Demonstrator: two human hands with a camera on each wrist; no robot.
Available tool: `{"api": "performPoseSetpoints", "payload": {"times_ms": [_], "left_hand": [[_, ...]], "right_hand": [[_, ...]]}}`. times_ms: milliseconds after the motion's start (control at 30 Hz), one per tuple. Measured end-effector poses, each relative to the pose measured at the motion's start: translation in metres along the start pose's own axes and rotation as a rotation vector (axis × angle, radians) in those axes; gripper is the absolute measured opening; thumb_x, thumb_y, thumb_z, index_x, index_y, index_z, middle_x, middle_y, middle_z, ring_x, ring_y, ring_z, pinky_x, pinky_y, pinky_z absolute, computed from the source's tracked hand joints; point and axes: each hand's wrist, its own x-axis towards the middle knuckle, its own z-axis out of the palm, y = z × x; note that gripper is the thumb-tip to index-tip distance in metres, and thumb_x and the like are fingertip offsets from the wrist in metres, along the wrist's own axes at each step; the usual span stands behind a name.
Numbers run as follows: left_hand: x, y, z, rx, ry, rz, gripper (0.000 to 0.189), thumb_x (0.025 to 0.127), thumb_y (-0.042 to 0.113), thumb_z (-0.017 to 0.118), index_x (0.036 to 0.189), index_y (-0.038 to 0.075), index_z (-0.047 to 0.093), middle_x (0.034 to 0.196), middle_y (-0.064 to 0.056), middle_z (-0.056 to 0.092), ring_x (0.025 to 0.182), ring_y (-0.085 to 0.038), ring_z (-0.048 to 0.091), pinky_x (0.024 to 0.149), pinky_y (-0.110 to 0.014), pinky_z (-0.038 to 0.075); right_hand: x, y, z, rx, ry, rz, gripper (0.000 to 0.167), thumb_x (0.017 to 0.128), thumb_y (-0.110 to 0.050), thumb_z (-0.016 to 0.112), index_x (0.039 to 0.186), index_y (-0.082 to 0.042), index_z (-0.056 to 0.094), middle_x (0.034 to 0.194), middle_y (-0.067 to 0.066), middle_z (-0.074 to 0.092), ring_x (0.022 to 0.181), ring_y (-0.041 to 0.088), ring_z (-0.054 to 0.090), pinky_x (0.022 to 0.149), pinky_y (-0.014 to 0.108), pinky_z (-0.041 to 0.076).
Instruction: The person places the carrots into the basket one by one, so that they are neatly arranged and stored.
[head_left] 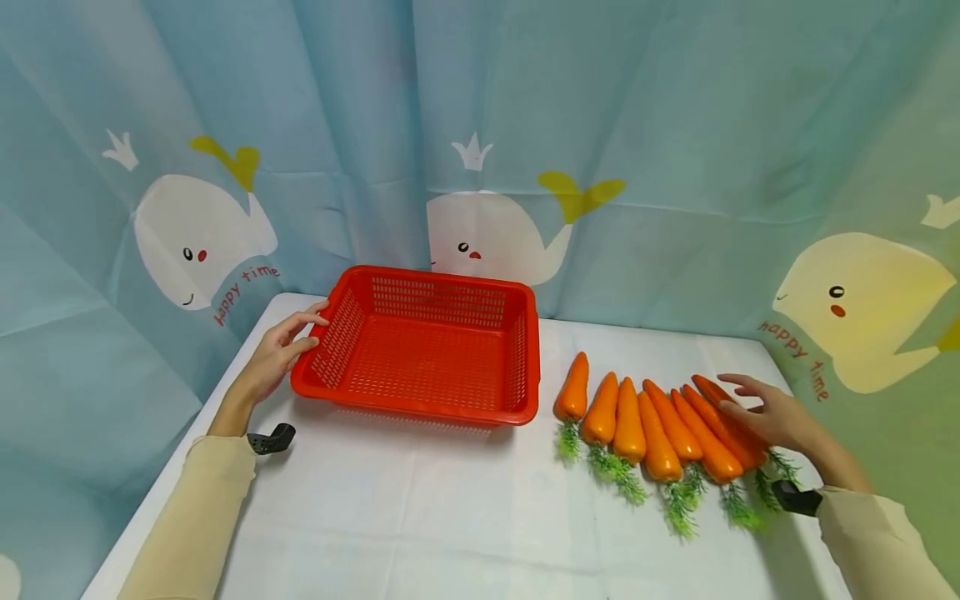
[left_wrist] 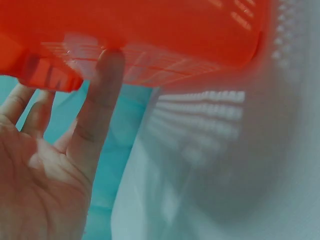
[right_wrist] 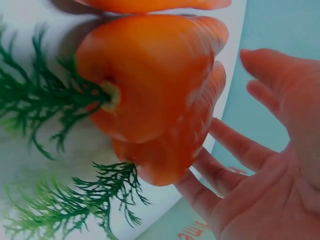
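Observation:
A red plastic basket [head_left: 420, 414] with slotted walls sits tilted on the left part of the table, nothing inside it. My left hand [head_left: 276, 353] is at its left rim, fingers mostly straight and touching; the left wrist view shows the thumb [left_wrist: 102, 100] against the basket's outside. Several orange carrots [head_left: 662, 433] with green feathery tops lie side by side to the right of the basket. Over the rightmost carrot [head_left: 738, 433] my right hand [head_left: 780, 417] is spread, thumb apart from the fingers. In the right wrist view, some fingertips meet the carrot's far side [right_wrist: 162, 160].
The table is covered with a white cloth [head_left: 420, 517]. Blue curtains [head_left: 675, 100] printed with white whales hang behind and on both sides, close to the table's edges. Dark wrist devices [head_left: 797, 498] sit at both sleeve cuffs.

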Motion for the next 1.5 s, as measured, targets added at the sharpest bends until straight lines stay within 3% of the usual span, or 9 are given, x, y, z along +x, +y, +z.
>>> {"api": "performPoseSetpoints", "payload": {"times_ms": [133, 267, 633, 867, 1033, 1233, 1400, 1500], "left_hand": [[0.0, 0.002, 0.0, -0.022, -0.01, -0.027, 0.03, 0.104, 0.006, 0.05, 0.133, -0.003, 0.052, 0.168, -0.009, 0.026, 0.153, -0.037, 0.017, 0.09, -0.023, 0.055], [0.0, 0.004, 0.002, -0.036, -0.007, -0.039, 0.03, 0.104, 0.005, 0.049, 0.133, -0.003, 0.052, 0.168, -0.01, 0.026, 0.154, -0.039, 0.017, 0.09, -0.024, 0.055], [-0.002, 0.004, 0.004, -0.086, 0.032, 0.009, 0.029, 0.102, -0.003, 0.047, 0.129, -0.01, 0.052, 0.166, -0.017, 0.03, 0.154, -0.039, 0.018, 0.097, -0.019, 0.05], [-0.001, 0.0, 0.003, -0.129, 0.018, 0.018, 0.029, 0.103, -0.002, 0.047, 0.13, -0.009, 0.051, 0.167, -0.016, 0.028, 0.154, -0.039, 0.016, 0.097, -0.02, 0.051], [-0.001, -0.003, 0.004, -0.121, 0.012, 0.029, 0.028, 0.103, -0.001, 0.047, 0.13, -0.007, 0.053, 0.167, -0.014, 0.028, 0.155, -0.037, 0.016, 0.096, -0.021, 0.052], [-0.001, -0.005, 0.006, -0.104, 0.033, 0.014, 0.029, 0.104, 0.0, 0.047, 0.131, -0.008, 0.051, 0.167, -0.013, 0.028, 0.155, -0.033, 0.017, 0.097, -0.019, 0.051], [0.002, -0.006, 0.007, -0.082, 0.046, 0.017, 0.029, 0.103, -0.001, 0.046, 0.13, -0.009, 0.051, 0.166, -0.014, 0.03, 0.154, -0.033, 0.018, 0.098, -0.018, 0.05], [0.003, -0.005, 0.007, -0.076, 0.055, 0.022, 0.028, 0.101, -0.003, 0.046, 0.128, -0.009, 0.053, 0.164, -0.015, 0.033, 0.153, -0.033, 0.02, 0.097, -0.019, 0.051]], "right_hand": [[0.0, 0.004, -0.004, 0.0, -0.043, -0.065, 0.047, 0.101, -0.012, 0.065, 0.139, 0.008, 0.047, 0.124, 0.042, 0.058, 0.103, 0.052, 0.064, 0.078, 0.045, 0.06], [-0.001, 0.008, -0.008, 0.013, -0.088, -0.119, 0.043, 0.098, -0.005, 0.066, 0.137, 0.004, 0.05, 0.121, 0.037, 0.062, 0.102, 0.048, 0.064, 0.071, 0.026, 0.055], [0.001, 0.004, -0.015, 0.043, -0.174, -0.108, 0.051, 0.094, 0.001, 0.067, 0.14, 0.002, 0.046, 0.124, 0.04, 0.057, 0.103, 0.047, 0.063, 0.073, 0.033, 0.059], [0.001, 0.003, -0.019, 0.065, -0.221, -0.084, 0.055, 0.094, 0.001, 0.067, 0.144, -0.003, 0.045, 0.127, 0.043, 0.053, 0.106, 0.048, 0.061, 0.076, 0.039, 0.061], [0.003, 0.003, -0.021, 0.057, -0.245, -0.086, 0.056, 0.094, 0.001, 0.067, 0.144, 0.001, 0.042, 0.129, 0.044, 0.051, 0.106, 0.051, 0.06, 0.078, 0.046, 0.061], [0.008, 0.005, -0.019, 0.013, -0.21, -0.131, 0.054, 0.091, 0.0, 0.072, 0.138, 0.006, 0.046, 0.124, 0.038, 0.058, 0.098, 0.041, 0.065, 0.072, 0.034, 0.06], [0.009, 0.008, -0.02, -0.059, -0.095, -0.247, 0.054, 0.087, 0.001, 0.077, 0.135, -0.004, 0.053, 0.116, 0.035, 0.063, 0.087, 0.036, 0.067, 0.065, 0.025, 0.055], [0.01, 0.005, -0.025, -0.061, -0.072, -0.251, 0.057, 0.087, 0.002, 0.077, 0.137, -0.011, 0.053, 0.114, 0.034, 0.064, 0.085, 0.036, 0.067, 0.062, 0.025, 0.055]]}}
